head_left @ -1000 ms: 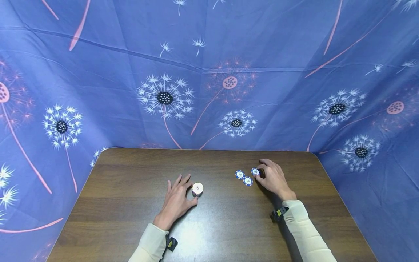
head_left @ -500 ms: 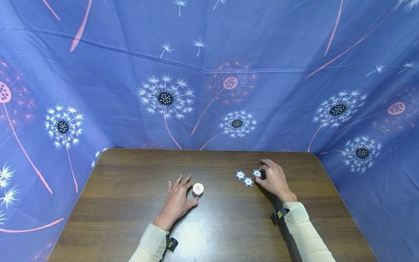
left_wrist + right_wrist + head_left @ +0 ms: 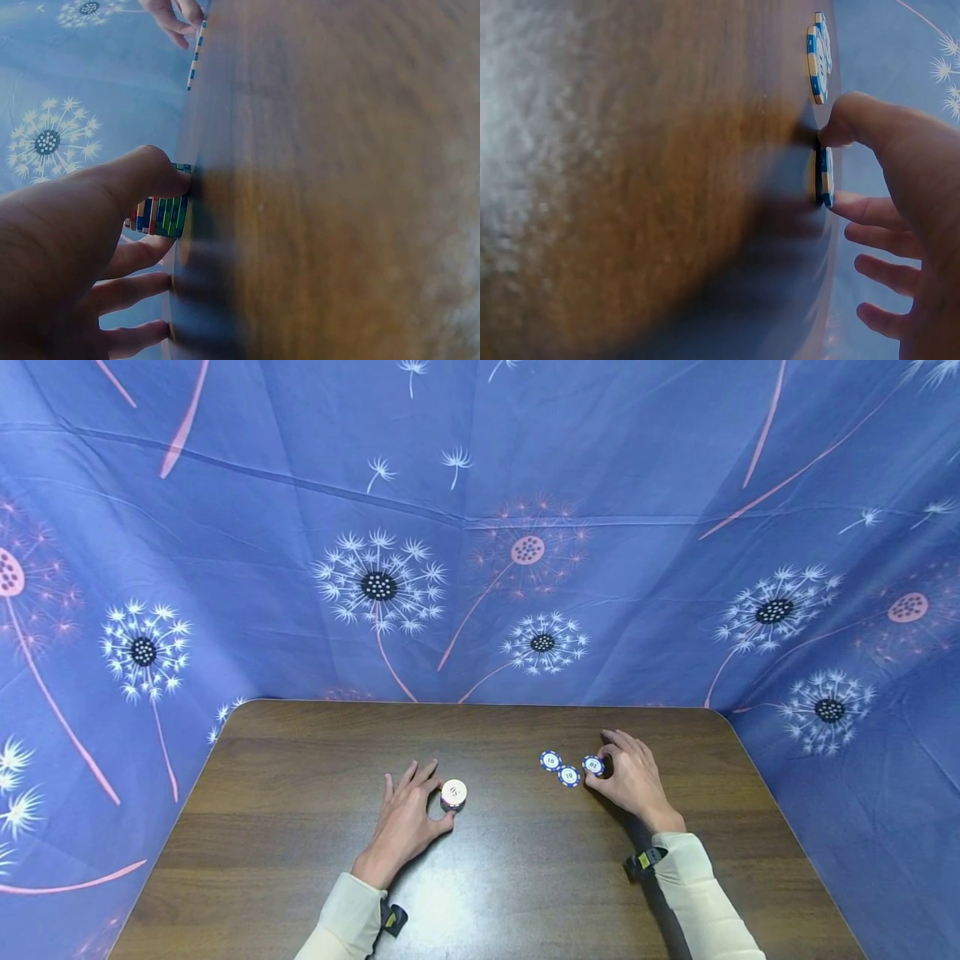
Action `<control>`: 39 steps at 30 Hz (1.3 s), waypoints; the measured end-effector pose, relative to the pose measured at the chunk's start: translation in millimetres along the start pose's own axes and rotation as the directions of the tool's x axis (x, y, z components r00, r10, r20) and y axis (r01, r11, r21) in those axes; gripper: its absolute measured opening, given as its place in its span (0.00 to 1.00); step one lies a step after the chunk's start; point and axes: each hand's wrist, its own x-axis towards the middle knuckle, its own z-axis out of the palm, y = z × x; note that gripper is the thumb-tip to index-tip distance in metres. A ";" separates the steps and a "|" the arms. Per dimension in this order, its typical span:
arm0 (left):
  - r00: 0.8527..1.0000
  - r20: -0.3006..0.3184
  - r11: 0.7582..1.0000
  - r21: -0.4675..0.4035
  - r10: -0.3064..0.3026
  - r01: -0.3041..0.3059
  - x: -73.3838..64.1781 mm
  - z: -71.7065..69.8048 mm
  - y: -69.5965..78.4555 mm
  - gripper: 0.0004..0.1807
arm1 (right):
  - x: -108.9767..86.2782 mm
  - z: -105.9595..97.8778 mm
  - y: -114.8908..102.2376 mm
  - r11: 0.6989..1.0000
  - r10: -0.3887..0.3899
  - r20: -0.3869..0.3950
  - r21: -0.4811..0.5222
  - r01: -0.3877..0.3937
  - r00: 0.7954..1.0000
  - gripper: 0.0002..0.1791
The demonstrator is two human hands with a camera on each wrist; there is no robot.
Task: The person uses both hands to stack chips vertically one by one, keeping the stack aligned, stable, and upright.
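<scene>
Thumb and index finger of my left hand [image 3: 403, 818] grip the sides of a stack of poker chips [image 3: 453, 793]; its top chip is white with a 50. In the left wrist view the stack [image 3: 159, 216] shows green edges low down and mixed colours above. My right hand [image 3: 634, 783] pinches a blue-and-white poker chip [image 3: 592, 766] marked 10 between thumb and index finger. The right wrist view shows this chip [image 3: 828, 176] low over the table, with a dark band under it; I cannot tell whether that is another chip or shadow.
Two more blue-and-white 10 chips, one farther left [image 3: 550, 761] and one nearer [image 3: 569, 776], lie flat on the brown wooden table [image 3: 300, 760], close to the right hand. Blue dandelion-print cloth [image 3: 465, 568] hangs behind and at both sides of the table.
My right hand has drawn its chip a little to the right and nearer to me. The left hand and its stack stay in place.
</scene>
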 end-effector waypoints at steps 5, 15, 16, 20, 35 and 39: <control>1.000 0.007 1.000 0.002 -0.006 0.006 -0.7 0.4 -0.1 0.28 | -6.4 -0.4 0.2 1.000 0.015 0.007 -0.008 -0.015 1.000 0.19; 1.000 0.008 1.000 -0.003 -0.007 0.007 -0.4 -0.1 -0.5 0.28 | -21.8 -3.6 0.9 0.999 0.038 0.007 0.000 -0.038 0.999 0.18; 1.000 0.006 1.000 -0.005 -0.006 0.006 -0.3 -0.2 -0.4 0.27 | -23.6 -4.0 0.7 0.999 0.039 -0.001 0.003 -0.039 0.999 0.18; 1.000 0.002 1.000 -0.013 -0.005 0.005 0.1 -0.3 0.0 0.27 | -32.3 -5.4 -1.9 0.999 0.032 -0.034 0.008 -0.032 0.999 0.17; 1.000 0.000 1.000 0.003 -0.006 0.006 -0.6 -0.6 -0.3 0.27 | -65.2 -7.4 -16.2 0.999 -0.011 -0.142 0.029 0.016 0.990 0.18; 1.000 0.000 1.000 0.006 -0.006 0.006 -0.2 -0.5 0.1 0.27 | -69.1 -12.2 -25.0 0.999 -0.019 -0.142 0.039 0.024 0.990 0.18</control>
